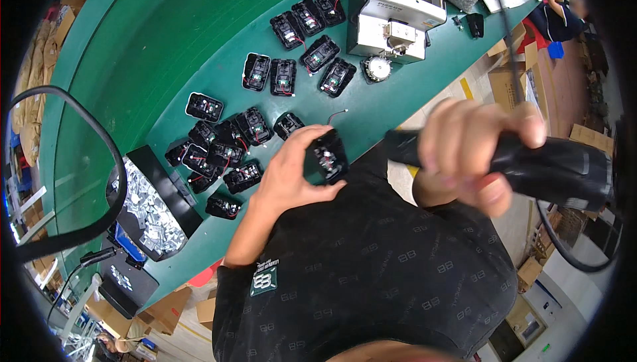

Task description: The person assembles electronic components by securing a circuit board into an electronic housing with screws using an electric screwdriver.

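Observation:
My left hand (282,179) grips a small open black plastic housing (329,156) by its sides, between thumb and fingers. Inside the housing are a small circuit board and wires; a lead with a white plug sticks out past its top. My right hand (468,143), a little blurred, is wrapped round a thick black electric screwdriver (564,171). The tool lies roughly level in the air, its narrower end pointing left toward the housing but apart from it. Several like housings (253,126) with boards and red wires lie on the green bench (371,106) beyond my left hand.
A silver-and-white screw feeder (398,30) stands at the bench's back right. At the left, a black bin (190,218) holds many small metal pieces, beside a dark tray (133,289) with a few more. A black cable (119,163) loops at the left. Another person (557,20) is at the far right.

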`<state>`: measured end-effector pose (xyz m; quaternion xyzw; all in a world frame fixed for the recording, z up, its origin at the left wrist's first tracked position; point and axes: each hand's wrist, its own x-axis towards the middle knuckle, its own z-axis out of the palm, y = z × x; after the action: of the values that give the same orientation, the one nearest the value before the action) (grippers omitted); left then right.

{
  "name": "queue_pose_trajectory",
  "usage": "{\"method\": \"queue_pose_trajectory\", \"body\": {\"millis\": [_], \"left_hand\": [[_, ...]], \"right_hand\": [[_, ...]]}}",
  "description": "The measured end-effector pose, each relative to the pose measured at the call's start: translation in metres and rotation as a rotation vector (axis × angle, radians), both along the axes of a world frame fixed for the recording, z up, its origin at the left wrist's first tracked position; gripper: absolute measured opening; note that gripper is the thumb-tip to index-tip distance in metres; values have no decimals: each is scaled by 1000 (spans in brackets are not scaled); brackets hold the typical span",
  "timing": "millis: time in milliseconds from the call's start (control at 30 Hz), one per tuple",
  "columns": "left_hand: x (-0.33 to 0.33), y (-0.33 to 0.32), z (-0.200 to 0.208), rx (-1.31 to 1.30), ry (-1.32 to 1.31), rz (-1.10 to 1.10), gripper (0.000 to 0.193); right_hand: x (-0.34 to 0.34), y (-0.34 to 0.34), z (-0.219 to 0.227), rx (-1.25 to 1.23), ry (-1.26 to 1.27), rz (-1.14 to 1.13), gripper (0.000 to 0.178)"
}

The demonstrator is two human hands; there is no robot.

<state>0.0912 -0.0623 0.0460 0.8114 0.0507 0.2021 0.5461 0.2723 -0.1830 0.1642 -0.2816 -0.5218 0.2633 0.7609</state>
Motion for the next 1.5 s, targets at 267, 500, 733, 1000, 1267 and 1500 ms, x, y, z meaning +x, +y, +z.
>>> {"method": "queue_pose_trajectory", "body": {"millis": [267, 500, 733, 1000, 1267, 1500], "left_hand": [[-31, -7, -32, -548, 23, 43, 100], [-25, -4, -19, -1017, -61, 170, 109], [-21, 5, -20, -1167, -185, 112, 108], [-14, 8, -7, -1045, -140, 100, 92], [-11, 2, -8, -455, -160, 162, 83], [-8, 4, -15, -290, -145, 265, 85]], "right_hand": [[75, 33, -70, -144, -145, -814, 36], [79, 41, -94, -269, -227, -823, 37], [126, 34, -98, -94, -142, -34, 45], [100, 54, -81, -349, 22, -600, 38], [92, 57, -65, -529, 5, -664, 35], [22, 17, -29, 1, 262, -211, 49]]}}
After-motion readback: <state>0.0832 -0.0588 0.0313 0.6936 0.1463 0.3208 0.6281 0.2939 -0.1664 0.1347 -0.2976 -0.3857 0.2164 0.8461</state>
